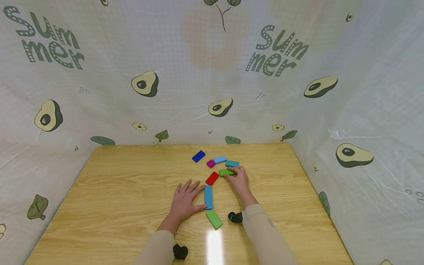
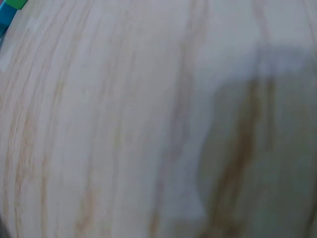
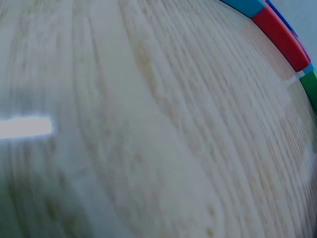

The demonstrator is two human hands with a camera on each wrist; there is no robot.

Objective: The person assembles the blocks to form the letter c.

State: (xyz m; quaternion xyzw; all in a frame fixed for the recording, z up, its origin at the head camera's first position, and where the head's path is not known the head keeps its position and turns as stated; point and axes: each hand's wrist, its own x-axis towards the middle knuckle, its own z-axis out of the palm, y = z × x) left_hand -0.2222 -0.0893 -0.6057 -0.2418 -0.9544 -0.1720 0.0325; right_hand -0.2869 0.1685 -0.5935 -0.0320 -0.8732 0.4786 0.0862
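My right fingers (image 1: 235, 169) are pinching the far green block (image 1: 223, 172), needing care not to nudge the red block (image 1: 212, 178) (left fingers (image 1: 198, 190) lying spread).

Printed on the cloth backdrop (image 1: 116, 44), a left inscription (image 1: 47, 37) and a right inscription (image 1: 277, 50) each read “summer”, broken as “sum” over “mer” in green, while the lettering (image 1: 270, 222) on the right sleeve (image 1: 265, 235) is too small to read.

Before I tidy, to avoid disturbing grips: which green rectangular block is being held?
The green block right of the red rectangular block; the right hand pinches it. The other green block lies unheld, nearer the person.
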